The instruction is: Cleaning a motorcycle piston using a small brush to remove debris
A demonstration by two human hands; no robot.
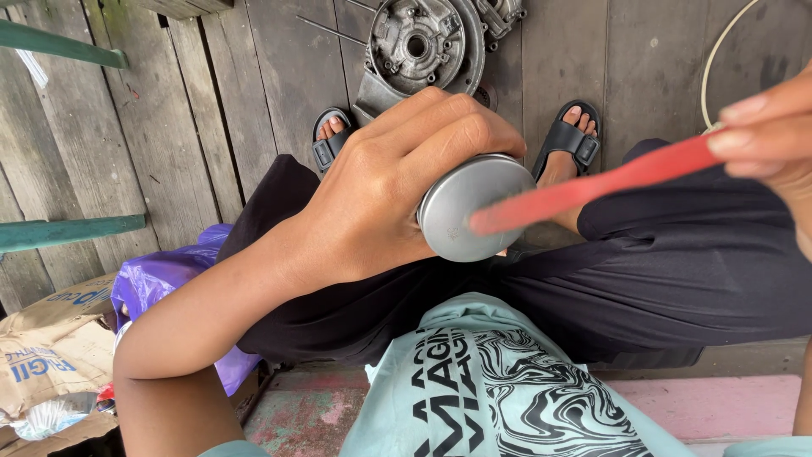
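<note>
Left hand (397, 182) is sitting just left of centre frame, fingers curled over the top of a round grey metal cylinder with a flat end (474, 207) and clamping it from above; the flat end is facing the camera, held above the lap.

Right hand (774, 140) is entering at 3 o'clock, thumb and fingertips pinching the end of a long flat red plastic handle (592, 188). The handle is running down-left toward 9 o'clock, and its far tip is lying across the flat face of the cylinder; whether it is touching the metal cannot be told.

Below the cylinder, black trousers (677, 271) are covering both knees. At 6 o'clock, a pale green shirt with black swirl print (499, 389) is filling the lower frame.

At 12 o'clock, a grey cast-metal round engine cover (423, 42) is lying on the weathered grey wooden plank floor (211, 101), just beyond two feet in black sandals (575, 135).

At 8 o'clock, a crumpled purple plastic bag (156, 275) is lying beside a torn brown cardboard box (51, 355).
</note>
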